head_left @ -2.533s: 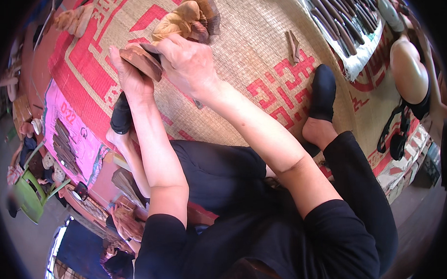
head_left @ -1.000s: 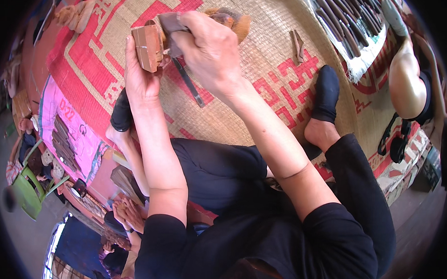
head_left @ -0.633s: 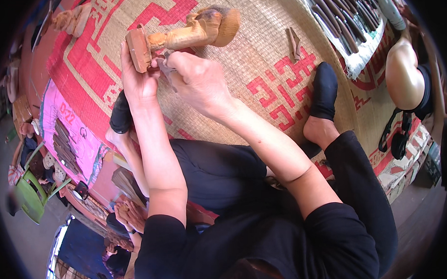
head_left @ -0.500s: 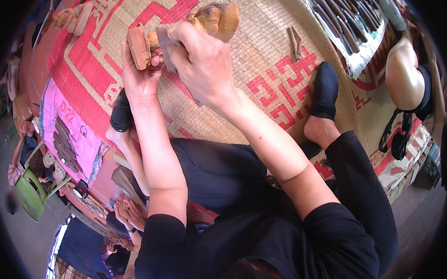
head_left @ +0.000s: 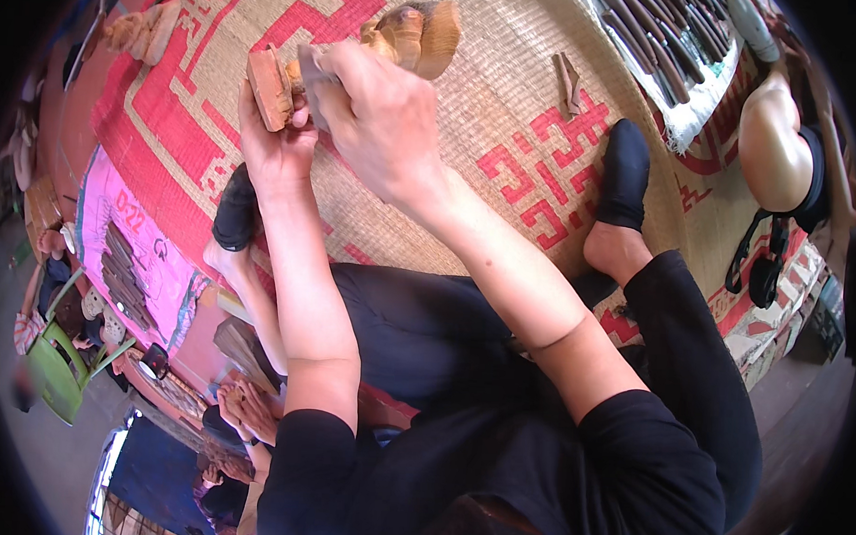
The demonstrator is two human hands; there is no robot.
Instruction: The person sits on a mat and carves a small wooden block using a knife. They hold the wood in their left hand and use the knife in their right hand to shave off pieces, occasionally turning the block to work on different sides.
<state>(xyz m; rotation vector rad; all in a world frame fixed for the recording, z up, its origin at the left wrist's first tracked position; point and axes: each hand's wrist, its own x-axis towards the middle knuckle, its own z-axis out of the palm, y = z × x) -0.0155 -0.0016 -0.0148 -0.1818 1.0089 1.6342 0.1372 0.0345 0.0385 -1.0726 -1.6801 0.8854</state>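
My left hand (head_left: 283,149) is closed around a carved wooden piece with a flat reddish-brown block (head_left: 268,90) at its near end. Orange wood shows just past the block, partly behind my right hand. My right hand (head_left: 381,115) is closed over it, pinching a grey-brown folded sheet (head_left: 309,70) that looks like sandpaper against the wood. Beyond my right knuckles is a rounded, carved golden-brown wooden form (head_left: 417,39). Whether it joins the piece in my left hand is hidden.
A woven red and straw mat (head_left: 509,110) lies under my feet. On it is a brown folded scrap (head_left: 568,84). Several dark-handled tools (head_left: 652,49) lie on white cloth, far right, by another person's knee (head_left: 776,148). More tools (head_left: 131,271) rest on a pink sheet, left.
My right hand has shifted slightly up and left, with the sheet less visible below its fingers. My left hand and the block have moved a little to the right.
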